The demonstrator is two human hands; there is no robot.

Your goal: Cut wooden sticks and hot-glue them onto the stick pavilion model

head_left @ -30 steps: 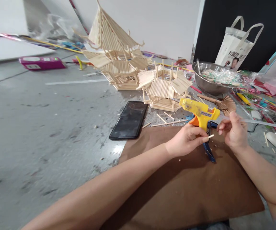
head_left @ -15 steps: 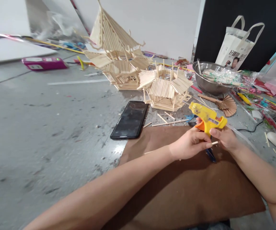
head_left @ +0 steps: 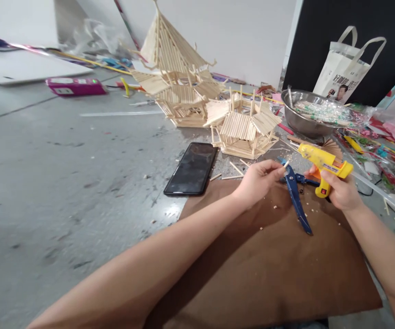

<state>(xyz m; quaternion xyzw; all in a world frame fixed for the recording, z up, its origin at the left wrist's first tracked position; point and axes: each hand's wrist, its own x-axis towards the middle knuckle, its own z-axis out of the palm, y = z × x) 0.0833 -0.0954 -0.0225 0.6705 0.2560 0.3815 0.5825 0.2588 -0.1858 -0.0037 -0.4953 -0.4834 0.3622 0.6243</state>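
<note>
My left hand (head_left: 261,179) pinches a short wooden stick (head_left: 286,164) between thumb and fingertips, over the top of the brown mat (head_left: 286,274). To its right, my right hand (head_left: 342,186) grips a yellow hot glue gun (head_left: 324,163), whose nozzle points to the left. Between the hands, a pair of blue-handled pliers (head_left: 297,201) lies on the mat. Behind my left hand stands a small six-sided stick pavilion (head_left: 240,127), with upright posts rising from its top. A taller stick pavilion (head_left: 173,45) with a pointed roof stands behind it on the left.
A black phone (head_left: 192,169) lies at the mat's upper left edge. Farther back are a metal bowl (head_left: 296,116) of wrapped sticks, a white bag (head_left: 341,73) and a magenta device (head_left: 76,87). Loose sticks and craft scraps lie about on the right.
My hands have moved apart, my left hand going left and up with the stick. My right hand has shifted right with the glue gun, and more of the pliers shows between them.
</note>
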